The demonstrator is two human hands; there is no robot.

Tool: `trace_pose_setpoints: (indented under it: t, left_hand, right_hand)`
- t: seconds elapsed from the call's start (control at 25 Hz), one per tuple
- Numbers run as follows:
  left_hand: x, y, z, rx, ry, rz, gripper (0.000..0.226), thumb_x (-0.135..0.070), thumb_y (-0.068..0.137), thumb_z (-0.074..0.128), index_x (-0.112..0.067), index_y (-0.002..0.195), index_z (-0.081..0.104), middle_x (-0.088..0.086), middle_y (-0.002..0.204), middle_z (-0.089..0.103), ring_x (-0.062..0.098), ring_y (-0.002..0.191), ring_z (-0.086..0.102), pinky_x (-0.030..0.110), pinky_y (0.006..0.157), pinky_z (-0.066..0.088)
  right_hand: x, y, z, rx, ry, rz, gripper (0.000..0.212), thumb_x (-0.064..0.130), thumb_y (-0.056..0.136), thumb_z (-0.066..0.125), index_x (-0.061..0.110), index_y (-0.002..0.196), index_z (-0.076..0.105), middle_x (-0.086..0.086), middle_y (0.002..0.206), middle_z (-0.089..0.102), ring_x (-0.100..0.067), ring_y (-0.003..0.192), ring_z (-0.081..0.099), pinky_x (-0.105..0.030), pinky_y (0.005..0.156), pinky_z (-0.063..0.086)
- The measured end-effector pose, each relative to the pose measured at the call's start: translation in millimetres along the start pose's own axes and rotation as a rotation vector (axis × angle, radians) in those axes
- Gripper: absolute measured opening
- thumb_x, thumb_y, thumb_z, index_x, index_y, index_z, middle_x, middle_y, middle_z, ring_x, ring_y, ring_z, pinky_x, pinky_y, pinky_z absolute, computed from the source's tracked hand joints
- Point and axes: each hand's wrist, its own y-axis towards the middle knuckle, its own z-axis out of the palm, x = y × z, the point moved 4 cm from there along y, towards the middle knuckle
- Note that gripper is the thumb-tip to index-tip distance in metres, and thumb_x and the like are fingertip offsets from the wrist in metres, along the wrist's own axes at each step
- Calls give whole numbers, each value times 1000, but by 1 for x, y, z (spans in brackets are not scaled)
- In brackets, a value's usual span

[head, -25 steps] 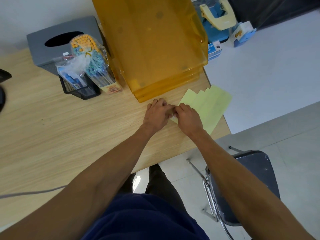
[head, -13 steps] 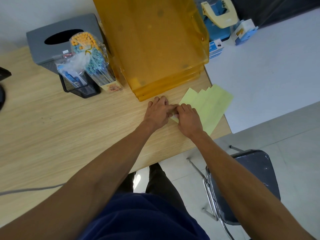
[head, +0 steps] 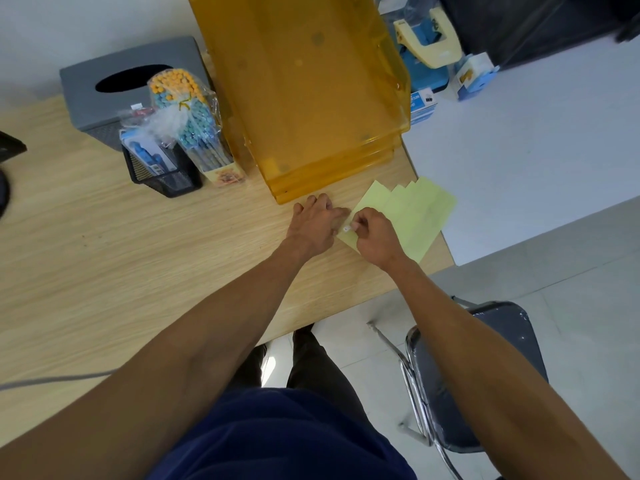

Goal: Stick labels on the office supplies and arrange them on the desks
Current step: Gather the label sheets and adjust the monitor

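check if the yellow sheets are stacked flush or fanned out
Fanned out: the yellow sheets lie flat on the desk, staggered, with several stepped top corners showing.

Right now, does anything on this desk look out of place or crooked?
Only the yellow label sheets: they lie fanned and skewed at the right corner of the wooden desk, sticking out past its edge. The right hand pinches a small white label.

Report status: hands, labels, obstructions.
Left hand rests at edge of yellow sheets. Right hand pinches small white label. Orange trays just beyond left hand.
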Motion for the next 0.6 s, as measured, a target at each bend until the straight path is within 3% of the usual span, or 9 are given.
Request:
trace_pose_setpoints:
  t: [0.08, 0.2, 0.36, 0.48, 0.6]
  left_hand:
    - [3, -10, -2, -47, -138, -21, 61, -3, 85, 52, -29, 140, 48, 2, 127, 48, 24, 118, 42, 40, 93, 33]
    - [16, -30, -6, -193, -497, -61, 45, -2, 87, 47, -19, 127, 58, 3, 119, 57, 20, 108, 51, 39, 94, 40]
    - [46, -65, -14, -186, -888, -278, 28, -30, 96, 56, -17, 120, 63, 2, 109, 63, 16, 95, 58, 24, 77, 43]
    - [82, -91, -21, -232, -937, -324, 34, -46, 91, 62, -18, 109, 69, -3, 99, 67, 13, 91, 61, 24, 77, 47]
    - [118, -118, -31, -330, -988, -320, 25, -36, 91, 66, -13, 98, 73, -1, 90, 72, 15, 83, 65, 32, 80, 53]
  right_hand:
    - [9, -6, -2, -58, 102, 48, 12, 1, 96, 50, 8, 86, 52, 3, 78, 52, -8, 72, 48, -8, 61, 38]
    - [21, -9, 5, -88, 154, 71, 10, 4, 98, 48, 10, 90, 51, 4, 82, 53, -5, 72, 48, -7, 59, 37]
    - [55, -10, 32, -49, 155, 33, 10, 8, 99, 47, 10, 90, 51, 8, 77, 51, -7, 69, 46, -9, 55, 35]
    - [94, -14, 63, -11, 161, -14, 10, 8, 99, 48, 10, 89, 52, 7, 76, 50, -5, 68, 45, -9, 56, 36]
    - [129, -19, 94, 31, 175, -39, 10, 9, 98, 50, 10, 88, 53, 6, 78, 52, -4, 69, 46, -10, 58, 37]
